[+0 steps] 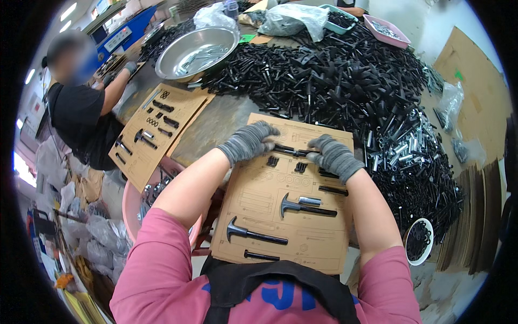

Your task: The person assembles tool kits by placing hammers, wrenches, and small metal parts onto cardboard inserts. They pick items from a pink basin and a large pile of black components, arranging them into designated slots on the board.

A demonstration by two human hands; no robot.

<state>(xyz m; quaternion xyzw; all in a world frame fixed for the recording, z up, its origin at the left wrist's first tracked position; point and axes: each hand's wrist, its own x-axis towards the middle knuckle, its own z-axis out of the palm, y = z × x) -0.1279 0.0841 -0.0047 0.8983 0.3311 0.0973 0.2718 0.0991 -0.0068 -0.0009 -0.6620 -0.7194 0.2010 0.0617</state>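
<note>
A cardboard sheet [259, 197] with printed outlines lies before me on a stack of similar sheets. At its far part, my left hand [245, 142], in a grey knit glove, has its fingers curved and apart beside the left end of some long black bolts [291, 150]. My right hand [337, 156], gloved alike, is closed around the right end of those bolts. Just nearer lie two small groups of short black screws [273, 161]. Farther down the sheet rest a black T-shaped puller piece [307, 206], a silver sleeve [309, 201], a second T-shaped piece [256, 233] and single bolts [261, 255].
A large heap of black metal parts [324, 81] covers the table beyond, with silver sleeves [399, 154] at right. A steel bowl [224, 36], another laid-out sheet [132, 164] and a co-worker [81, 116] are at left. A white bucket of black rings [429, 245] stands right.
</note>
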